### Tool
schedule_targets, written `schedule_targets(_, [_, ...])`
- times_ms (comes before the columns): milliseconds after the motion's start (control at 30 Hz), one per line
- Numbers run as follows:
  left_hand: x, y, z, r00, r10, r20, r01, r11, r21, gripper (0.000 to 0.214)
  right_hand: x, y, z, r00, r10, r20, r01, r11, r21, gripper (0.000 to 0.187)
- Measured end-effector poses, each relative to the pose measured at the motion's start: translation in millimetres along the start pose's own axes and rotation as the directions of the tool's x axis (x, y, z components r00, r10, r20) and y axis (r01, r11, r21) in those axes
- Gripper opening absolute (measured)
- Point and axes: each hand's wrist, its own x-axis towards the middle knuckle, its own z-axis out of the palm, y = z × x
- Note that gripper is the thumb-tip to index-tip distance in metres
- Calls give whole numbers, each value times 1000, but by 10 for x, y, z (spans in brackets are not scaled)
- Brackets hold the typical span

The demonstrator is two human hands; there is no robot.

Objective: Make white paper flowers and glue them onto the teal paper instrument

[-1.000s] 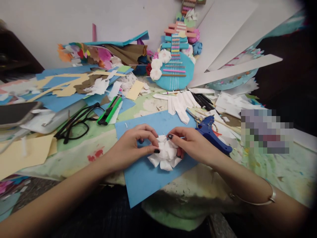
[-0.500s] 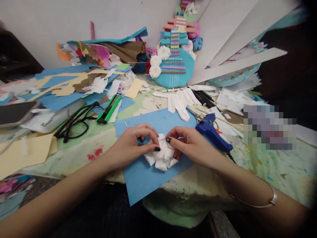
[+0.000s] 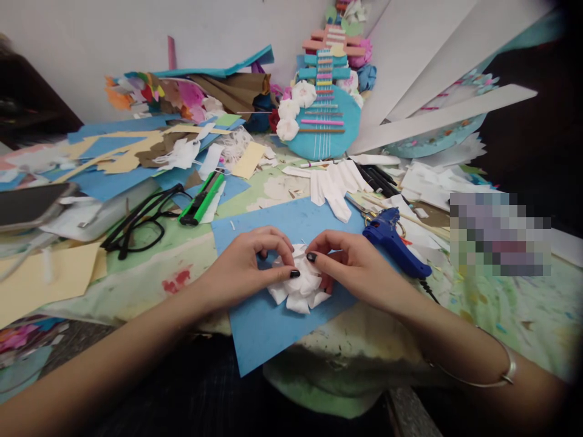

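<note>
A white paper flower (image 3: 298,296) with layered petals rests on a blue sheet (image 3: 259,340) in front of me. From its left side, my left hand (image 3: 262,261) pinches the upper petals between thumb and fingers. My right hand (image 3: 339,264) grips the flower from the right, its thumb bent over a petal and some fingertips hidden behind. Just beyond my right hand lies a blue glue gun (image 3: 396,243). Loose white paper petals (image 3: 334,188) are spread at the sheet's far edge.
Black eyeglasses (image 3: 141,224) and a green utility knife (image 3: 203,200) lie on the left, near a phone (image 3: 34,206). Paper scraps (image 3: 113,149) pile up behind. A turquoise paper guitar (image 3: 325,124) leans against the wall. Scissors (image 3: 359,209) and black pens (image 3: 378,179) lie at the right.
The view has shifted very slightly. Both hands stay on the white paper flower with almost the same grip.
</note>
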Motion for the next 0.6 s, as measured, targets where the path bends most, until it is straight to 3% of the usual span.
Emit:
schedule_targets(433, [5, 22, 31, 1000, -20, -18, 20, 999, 30, 7, -14, 12, -11, 1000, -5, -17, 5, 999, -41, 10])
schedule_targets(600, [3, 18, 29, 999, -21, -38, 22, 999, 30, 6, 0, 58, -74, 997, 1, -82, -11, 993, -114, 15])
